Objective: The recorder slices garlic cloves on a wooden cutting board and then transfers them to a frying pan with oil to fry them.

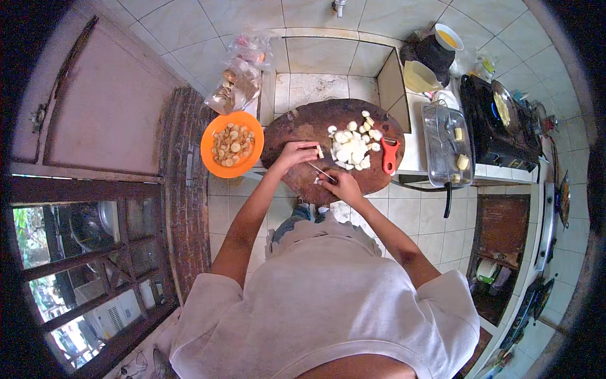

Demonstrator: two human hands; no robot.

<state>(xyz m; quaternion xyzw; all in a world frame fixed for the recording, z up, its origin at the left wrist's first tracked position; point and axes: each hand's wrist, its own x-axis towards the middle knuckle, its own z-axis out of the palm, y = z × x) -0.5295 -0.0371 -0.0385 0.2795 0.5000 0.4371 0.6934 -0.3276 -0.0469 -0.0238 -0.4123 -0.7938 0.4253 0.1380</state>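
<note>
Over the left part of a dark wooden board (303, 123), my left hand (299, 154) holds a small pale food piece (320, 151) at its fingertips. My right hand (344, 186) grips a small knife, its thin blade (322, 171) pointing up and left towards that piece. A little white scrap (316, 180) lies near the blade. White slices (350, 148) are heaped right of the hands, with a red peeler (390, 156) beside them. Left of the board, an orange plate (206, 154) bears small round brownish slices (234, 144).
Plastic bags (239, 85) lie behind the plate. At the right, a clear tray (431, 163) holds pale chunks, next to a black gas stove (483, 142) with a blue flame and a pan (505, 106). A yellowish jug (419, 77) and a white bowl (449, 37) stand behind.
</note>
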